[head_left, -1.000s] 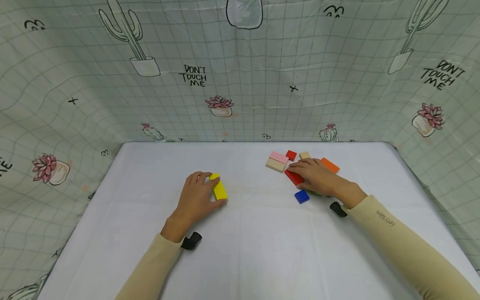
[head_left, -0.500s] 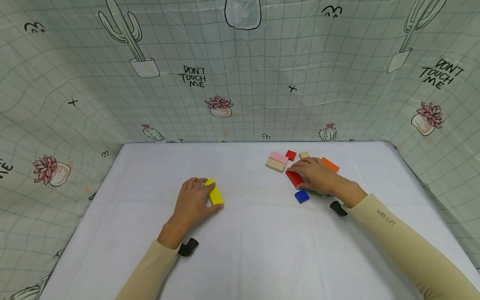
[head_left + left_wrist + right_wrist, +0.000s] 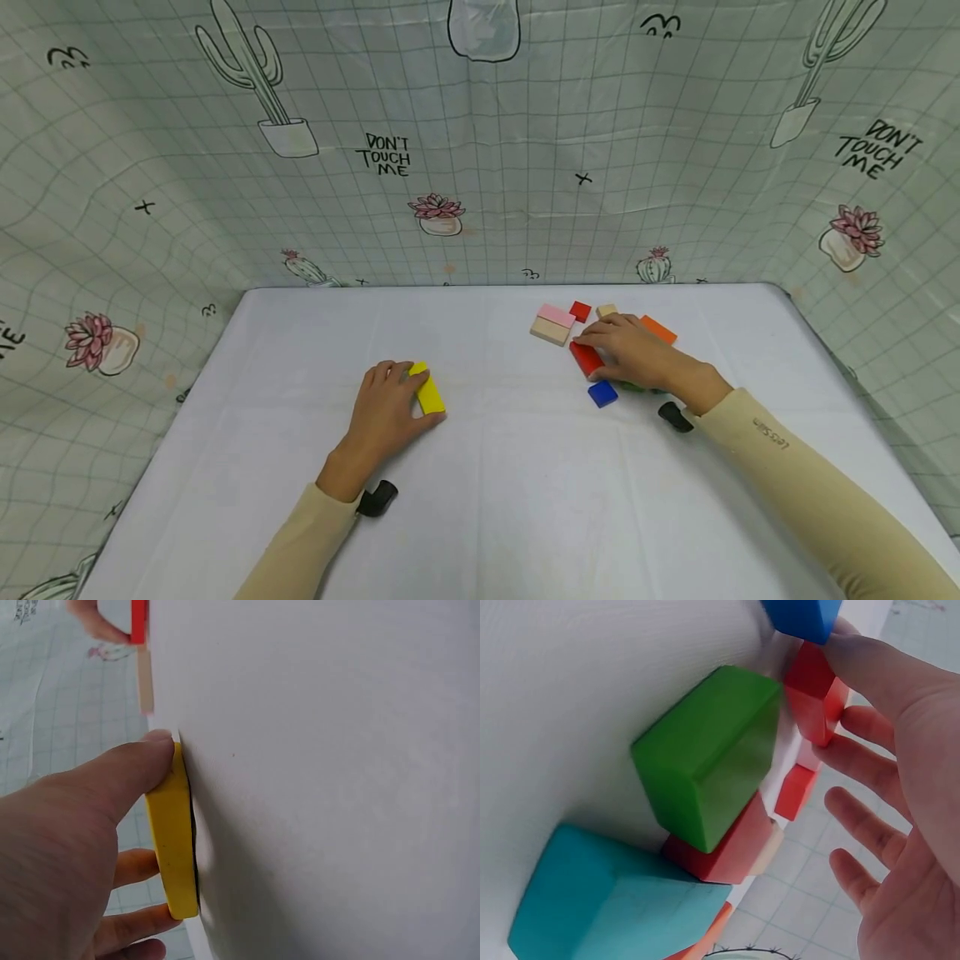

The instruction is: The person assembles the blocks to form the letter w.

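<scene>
1. The white counter [image 3: 525, 500] has lots of bare room between my two hands and on the near side of the yellow block [image 3: 429, 388]. The patterned cloth wall [image 3: 480, 167] stands up along the far edge and both sides of the counter.
2. My left hand [image 3: 386, 408] is on the yellow block, which lies flat on the counter, well to the left of the other blocks. My thumb [image 3: 127, 776] presses one long side and my fingers [image 3: 139, 919] curl round the other side, so I am pinching it.
3. My right hand [image 3: 633, 350] lies over the pile of blocks, far to the right of the yellow block. Its thumb touches the long red block [image 3: 586, 357] and its fingers are spread a little apart, with nothing gripped.
4. A blue block [image 3: 602, 393] sits just near of the red one. A pink block [image 3: 556, 315], a tan block [image 3: 550, 331], a small red block [image 3: 580, 311] and an orange block [image 3: 658, 328] lie on the far side of my right hand.
5. From my head I can barely see the green block [image 3: 709, 754] and the teal block [image 3: 607, 907]; they are under my right palm. The right wrist view shows them side by side, green touching another red piece.
</scene>
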`<state>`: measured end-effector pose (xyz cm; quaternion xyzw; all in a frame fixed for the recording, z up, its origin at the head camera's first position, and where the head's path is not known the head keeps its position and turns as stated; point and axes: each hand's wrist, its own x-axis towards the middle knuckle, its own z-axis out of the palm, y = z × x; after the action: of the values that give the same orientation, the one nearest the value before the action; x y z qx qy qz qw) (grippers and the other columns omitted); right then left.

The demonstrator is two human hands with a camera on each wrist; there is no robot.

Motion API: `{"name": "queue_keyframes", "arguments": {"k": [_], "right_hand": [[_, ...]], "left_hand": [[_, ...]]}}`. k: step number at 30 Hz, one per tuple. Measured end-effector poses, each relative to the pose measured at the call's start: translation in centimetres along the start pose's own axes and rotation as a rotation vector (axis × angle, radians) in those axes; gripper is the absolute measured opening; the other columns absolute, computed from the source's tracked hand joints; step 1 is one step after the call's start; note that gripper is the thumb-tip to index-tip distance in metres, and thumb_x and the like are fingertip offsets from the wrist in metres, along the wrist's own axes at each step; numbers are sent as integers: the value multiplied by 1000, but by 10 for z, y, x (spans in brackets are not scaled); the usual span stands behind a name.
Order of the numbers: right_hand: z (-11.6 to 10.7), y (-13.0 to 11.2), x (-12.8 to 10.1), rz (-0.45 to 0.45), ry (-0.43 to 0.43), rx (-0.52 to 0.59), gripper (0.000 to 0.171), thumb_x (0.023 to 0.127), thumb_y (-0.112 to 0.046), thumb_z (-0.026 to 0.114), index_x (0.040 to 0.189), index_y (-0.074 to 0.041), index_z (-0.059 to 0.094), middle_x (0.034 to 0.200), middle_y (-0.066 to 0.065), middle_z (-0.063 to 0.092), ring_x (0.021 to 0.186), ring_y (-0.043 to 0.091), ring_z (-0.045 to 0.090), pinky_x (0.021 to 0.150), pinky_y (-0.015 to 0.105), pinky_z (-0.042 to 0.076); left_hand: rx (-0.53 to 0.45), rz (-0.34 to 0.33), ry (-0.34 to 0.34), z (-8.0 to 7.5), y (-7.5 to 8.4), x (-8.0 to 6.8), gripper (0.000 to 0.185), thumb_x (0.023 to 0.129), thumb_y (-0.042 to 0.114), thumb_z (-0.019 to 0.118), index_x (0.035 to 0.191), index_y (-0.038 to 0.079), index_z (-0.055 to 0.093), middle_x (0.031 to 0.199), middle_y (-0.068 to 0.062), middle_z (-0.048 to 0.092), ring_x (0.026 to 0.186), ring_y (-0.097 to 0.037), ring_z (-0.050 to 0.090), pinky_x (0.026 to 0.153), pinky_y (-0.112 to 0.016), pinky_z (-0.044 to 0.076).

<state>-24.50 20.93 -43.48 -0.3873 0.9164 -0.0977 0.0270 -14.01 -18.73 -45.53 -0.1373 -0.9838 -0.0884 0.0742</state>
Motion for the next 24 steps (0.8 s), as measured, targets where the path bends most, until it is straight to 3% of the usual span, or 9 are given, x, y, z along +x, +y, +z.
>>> {"name": "queue_keyframes", "arguments": {"k": [11,24], "right_hand": [[-14,-21,4,-5,26,31,60,88,-25,88,141,-4,66,141,17,66,138,42,49,118,66,33],[-20,-52,26,-118,123,39,58,87,-26,89,138,-6,69,134,10,71,131,36,56,116,63,39]], "left_hand": [[34,6,-22,-3,2,-1,63,89,48,84,136,6,72,143,-20,62,129,-42,53,112,-56,43],[63,39,39,-6,7,-5,45,92,33,84,126,6,76,135,-13,69,124,-38,59,107,-54,48]]}}
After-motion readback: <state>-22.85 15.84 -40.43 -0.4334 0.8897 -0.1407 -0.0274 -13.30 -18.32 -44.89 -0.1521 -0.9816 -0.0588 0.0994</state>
